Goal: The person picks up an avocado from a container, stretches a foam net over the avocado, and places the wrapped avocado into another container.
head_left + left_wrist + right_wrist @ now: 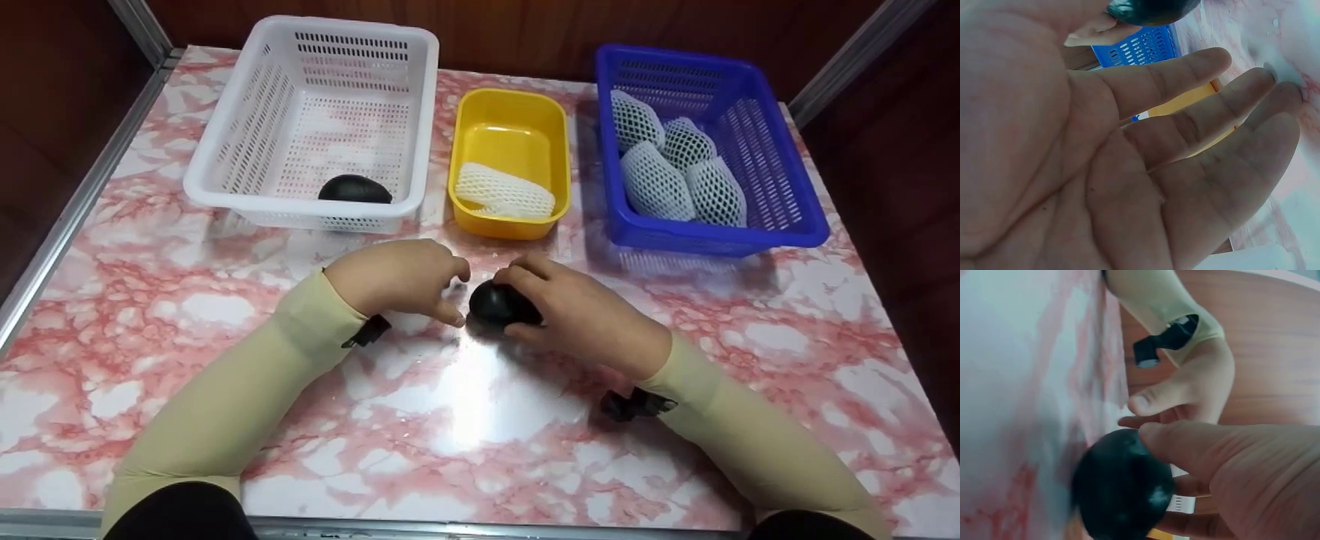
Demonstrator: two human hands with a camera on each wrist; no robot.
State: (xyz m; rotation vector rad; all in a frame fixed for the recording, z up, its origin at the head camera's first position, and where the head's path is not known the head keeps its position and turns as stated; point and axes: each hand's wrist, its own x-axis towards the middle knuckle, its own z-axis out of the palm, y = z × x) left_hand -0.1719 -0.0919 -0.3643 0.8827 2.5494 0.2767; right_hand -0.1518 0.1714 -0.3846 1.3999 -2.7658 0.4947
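My right hand [577,311] grips a smooth, dark avocado [499,304] on the table, thumb on the near side and fingers over the far side. In the right wrist view the avocado [1120,486] looks glossy, the right thumb [1185,444] against it. Just left of it is my left hand [405,277], holding nothing, its fingers loosely bent. The left wrist view shows that palm [1112,185] bare. A second dark avocado [355,189] lies in the white basket [424,112]. White foam net sleeves [506,191] lie in the yellow tub [457,210].
At the back right, a blue basket [720,236] holds several fruits in foam nets [656,180]. The white basket stands back left, with the yellow tub between the two. A metal rail [82,217] edges the marbled table [360,457] on the left.
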